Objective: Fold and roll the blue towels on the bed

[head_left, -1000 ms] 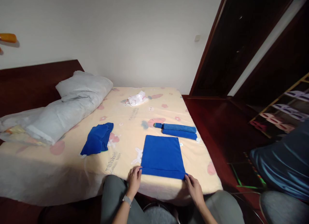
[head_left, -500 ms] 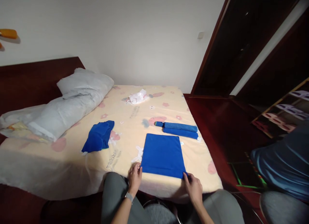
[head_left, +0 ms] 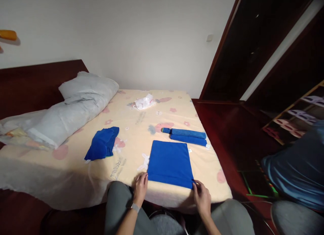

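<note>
Bed (head_left: 136, 137) under patterned sheet (head_left: 174, 103), white wall (head_left: 152, 42) behind; crumpled blue cloth (head_left: 102, 144) at left. Left hand (head_left: 140, 188) at near-left corner of flat blue cloth (head_left: 170, 162) by bed's near edge, pinch unclear; blue rolls (head_left: 188, 133) just beyond; right hand (head_left: 203, 198) pinching near-right corner.

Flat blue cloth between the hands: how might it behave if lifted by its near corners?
The flat blue cloth would probably droop, as the similar crumpled blue cloth slumps in soft folds. It looks light, lying thin against the bedsheet. Its near edge may shift or unfold, since a faint crease runs along it.
</note>
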Demonstrator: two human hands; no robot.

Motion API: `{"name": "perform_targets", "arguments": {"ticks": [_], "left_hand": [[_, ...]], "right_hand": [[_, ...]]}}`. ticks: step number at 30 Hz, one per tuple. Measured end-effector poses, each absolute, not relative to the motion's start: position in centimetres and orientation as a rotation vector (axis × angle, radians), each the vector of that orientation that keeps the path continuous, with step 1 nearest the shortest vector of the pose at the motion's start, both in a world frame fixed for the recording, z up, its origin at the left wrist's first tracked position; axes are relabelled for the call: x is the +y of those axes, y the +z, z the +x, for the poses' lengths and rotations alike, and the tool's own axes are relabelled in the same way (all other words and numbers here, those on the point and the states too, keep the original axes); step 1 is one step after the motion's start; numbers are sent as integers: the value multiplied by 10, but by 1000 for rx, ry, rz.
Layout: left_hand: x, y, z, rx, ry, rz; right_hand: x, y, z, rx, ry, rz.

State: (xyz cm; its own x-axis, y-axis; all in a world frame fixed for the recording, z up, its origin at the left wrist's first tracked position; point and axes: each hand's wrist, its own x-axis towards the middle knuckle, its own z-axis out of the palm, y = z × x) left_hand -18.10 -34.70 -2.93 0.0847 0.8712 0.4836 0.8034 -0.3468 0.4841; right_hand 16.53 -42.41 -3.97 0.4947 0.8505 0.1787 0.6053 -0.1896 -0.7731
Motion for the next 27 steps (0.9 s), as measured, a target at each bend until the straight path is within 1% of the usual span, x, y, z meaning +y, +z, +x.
{"name": "perform_targets", "arguments": {"ticks": [6,13,16,20,23,27], "left_hand": [[-344,-28,-181,1666,1095,2297],[-349,-17,-179,1658,1036,2385],[-357,-12,-174,1615,919,2573],[-373,-6,-158,1332,750,2848],[-379,-1,-147,1141,602,2956],[-375,4,-145,1101,416,2948]], "right_hand": [[-426,-41,165,-1317,296,-1906],[-428,-33,165,-1568,-67,-1908],[-431,-26,153,-1786,-147,-1757],[-435,-23,122,-2161,-212,-1512],[-433,-28,108,-2277,-267,-1505],[-429,-34,110,-2228,-351,-1572]]}}
